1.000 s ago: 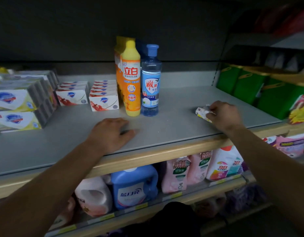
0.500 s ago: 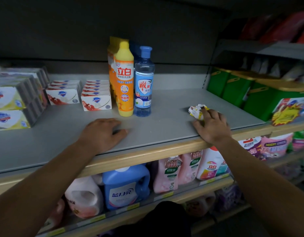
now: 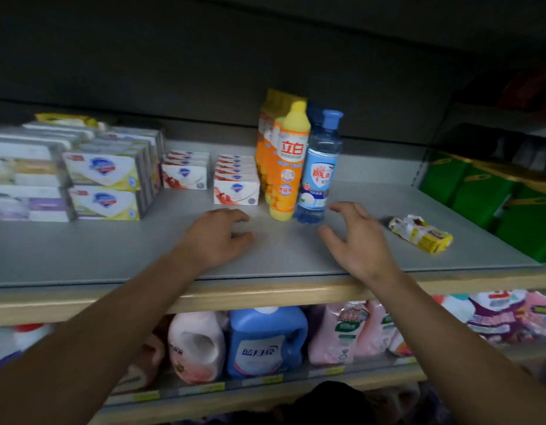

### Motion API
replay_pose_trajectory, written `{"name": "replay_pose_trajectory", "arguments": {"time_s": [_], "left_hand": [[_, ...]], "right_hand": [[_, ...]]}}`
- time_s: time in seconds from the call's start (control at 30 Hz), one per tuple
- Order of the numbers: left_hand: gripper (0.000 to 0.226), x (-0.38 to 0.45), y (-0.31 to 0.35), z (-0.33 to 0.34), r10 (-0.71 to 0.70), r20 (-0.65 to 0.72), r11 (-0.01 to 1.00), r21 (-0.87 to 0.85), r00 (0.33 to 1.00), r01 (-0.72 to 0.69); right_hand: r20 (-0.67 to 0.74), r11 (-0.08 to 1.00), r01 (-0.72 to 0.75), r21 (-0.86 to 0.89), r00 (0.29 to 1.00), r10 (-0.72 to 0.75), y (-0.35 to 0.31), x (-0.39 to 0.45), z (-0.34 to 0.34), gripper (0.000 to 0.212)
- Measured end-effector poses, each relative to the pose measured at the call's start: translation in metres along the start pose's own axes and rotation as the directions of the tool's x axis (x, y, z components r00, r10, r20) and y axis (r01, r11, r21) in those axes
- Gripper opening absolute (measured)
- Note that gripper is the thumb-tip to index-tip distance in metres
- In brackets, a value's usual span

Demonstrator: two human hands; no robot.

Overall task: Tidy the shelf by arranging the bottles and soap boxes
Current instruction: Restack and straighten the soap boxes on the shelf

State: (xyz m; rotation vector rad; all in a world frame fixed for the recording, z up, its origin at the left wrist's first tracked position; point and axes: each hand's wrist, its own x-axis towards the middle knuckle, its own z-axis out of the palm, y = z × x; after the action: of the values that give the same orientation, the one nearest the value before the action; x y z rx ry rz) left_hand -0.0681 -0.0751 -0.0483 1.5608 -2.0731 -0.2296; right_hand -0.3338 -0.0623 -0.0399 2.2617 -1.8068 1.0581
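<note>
- The grey flat shelf (image 3: 419,265) with a pale wooden front edge is spanning the middle of the frame.
- The left hand (image 3: 218,239) is resting palm down on the shelf at the centre of the frame, fingers loosely bent and holding nothing.
- The right hand (image 3: 357,243) is hovering right of centre, fingers spread apart and thumb out, gripping nothing, just in front of the bottles.
- The tall orange plastic dish-soap bottle with a yellow cap (image 3: 288,167) is standing upright at the upper centre, with more orange packs lined up behind it.
- The clear plastic bottle with a blue cap and blue label (image 3: 319,170) is standing upright just beside the orange bottle, on its right and touching it.
- The crumpled yellow and white wrapped soap pack (image 3: 420,233) is lying flat on the shelf at the right of the frame, well apart from the right hand.
- Two rows of small white and red cardboard soap boxes (image 3: 236,188) are sitting left of the orange bottle, running back toward the rear wall.
- Stacked white and yellow soap multipacks (image 3: 104,185) are filling the left of the frame.
- Green cartons (image 3: 480,191) are sitting at the far right.
- On the lower shelf, a blue plastic detergent jug (image 3: 265,342) is standing between pink and white containers, blurred.
</note>
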Motion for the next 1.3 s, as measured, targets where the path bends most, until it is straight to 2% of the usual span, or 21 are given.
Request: {"name": "replay_pose_trajectory", "arguments": {"time_s": [0.17, 0.3, 0.37, 0.57, 0.9, 1.03, 1.17, 1.3], "left_hand": [[0.044, -0.03, -0.064, -0.054, -0.045, -0.242, 0.998, 0.04, 0.969, 0.056], [0.041, -0.044, -0.112, -0.098, -0.057, -0.512, 0.984, 0.118, 0.857, 0.136], [0.044, -0.043, -0.13, -0.114, -0.02, -0.571, 0.969, 0.19, 0.82, 0.156], [0.051, -0.027, -0.161, -0.119, 0.075, -0.546, 0.899, 0.4, 0.834, 0.181], [0.049, -0.016, -0.177, -0.105, 0.149, -0.654, 0.939, 0.328, 0.742, 0.1], [0.045, -0.015, -0.178, -0.103, 0.147, -0.675, 0.947, 0.308, 0.723, 0.095], [0.043, -0.014, -0.179, -0.104, 0.157, -0.675, 0.946, 0.311, 0.721, 0.086], [0.045, -0.014, -0.18, -0.102, 0.173, -0.672, 0.94, 0.332, 0.72, 0.084]], "right_hand": [[0.104, 0.972, 0.179, 0.149, 0.975, -0.196, -0.086, 0.025, 0.048, 0.045], [0.149, 0.953, 0.264, 0.146, 0.947, -0.285, -0.14, 0.056, 0.087, 0.047], [0.183, 0.952, 0.285, 0.115, 0.936, -0.302, -0.159, 0.074, 0.105, 0.049], [0.235, 0.959, 0.283, -0.015, 0.933, -0.272, -0.186, 0.131, 0.146, 0.053], [0.339, 0.914, 0.296, -0.278, 0.92, -0.195, -0.193, 0.201, 0.198, 0.058], [0.291, 0.887, 0.27, -0.376, 0.942, -0.164, -0.199, 0.214, 0.208, 0.053], [0.29, 0.876, 0.266, -0.403, 0.945, -0.153, -0.203, 0.215, 0.201, 0.058], [0.168, 0.889, 0.269, -0.372, 0.961, -0.221, -0.21, 0.199, 0.178, 0.055]]}}
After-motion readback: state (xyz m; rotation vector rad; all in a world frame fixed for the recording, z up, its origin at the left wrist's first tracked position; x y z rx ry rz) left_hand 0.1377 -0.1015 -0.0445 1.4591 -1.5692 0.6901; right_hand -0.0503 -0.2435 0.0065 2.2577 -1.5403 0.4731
